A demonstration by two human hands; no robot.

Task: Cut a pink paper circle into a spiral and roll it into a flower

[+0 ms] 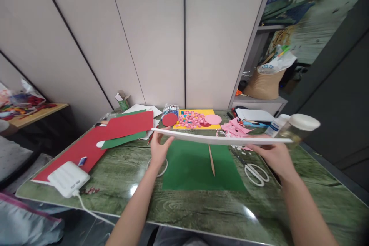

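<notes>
A thin white board [207, 138] is held up nearly edge-on above the table, bowed slightly. My left hand [160, 148] grips its left end between thumb and fingers, and my right hand [275, 157] grips it near the right end. Beneath it lies a green sheet [190, 171], with a pointed wooden stick [212, 163] on top. Scissors [256, 175] with white handles rest by my right hand. Behind my left wrist, a white ring [165, 170] is partly hidden. The board's broad faces hardly show.
Pink beads [191, 119] cover a yellow sheet [216, 126] at the back. Pink scraps [235, 127] and a lidded jar [300, 127] stand right. Red sheets [129, 125] and a white power adapter [68, 178] with a cable lie left. Cabinet doors [144, 38] rise behind.
</notes>
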